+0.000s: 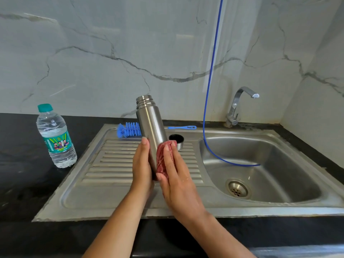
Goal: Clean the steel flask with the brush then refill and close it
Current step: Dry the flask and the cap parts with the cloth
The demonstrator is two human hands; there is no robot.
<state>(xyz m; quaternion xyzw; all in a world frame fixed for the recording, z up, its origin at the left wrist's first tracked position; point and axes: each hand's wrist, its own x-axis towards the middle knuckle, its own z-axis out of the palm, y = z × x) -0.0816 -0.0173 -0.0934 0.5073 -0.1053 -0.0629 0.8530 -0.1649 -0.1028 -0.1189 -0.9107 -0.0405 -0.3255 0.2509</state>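
Head view:
Flask (pixel 151 125): steel, lid off, open mouth up, tilted w/ top leaning left. Held in the air over the sink's drainboard, betw. both hands, approx. centre frame.
L hand (pixel 141 164): on flask's left side, lower half. Fingers straight, lying flat along the wall, tips pointing up. Thumb not seen.
R hand (pixel 174 175): on flask's right side. Presses a red cloth (pixel 162 161) against the lower body. Fingers nearly straight over the cloth; thumb tip shows at the cloth's bottom edge. Whether the fingers wrap round behind the flask: can't tell.
Cloth: folded or bunched, sits betw. R palm and steel, covers lower right part of flask.
Brush (pixel 128 129): blue bristles, lying flat on the back ledge of the sink unit, behind flask. Thin blue handle comes out on the flask's right side, runs toward the tap. Middle part hidden by flask.
Cap (pixel 176 139): flask's lid, black inside w/ steel wall, open side up, on drainboard just right of flask, behind R fingertips.
Bottle (pixel 55 135): clear plastic, teal cap on, teal label, has water. Upright on black counter (pixel 22 174), left of sink, well apart from hands.
Sink (pixel 260 164): steel, ribbed drainboard left, basin right w/ drain at the bottom.
Tap (pixel 240 105): chrome, back edge, spout turned right.
Hose (pixel 212 71): thin, blue, hangs from above, end curls into basin.
Wall: white marble w/ grey veins.
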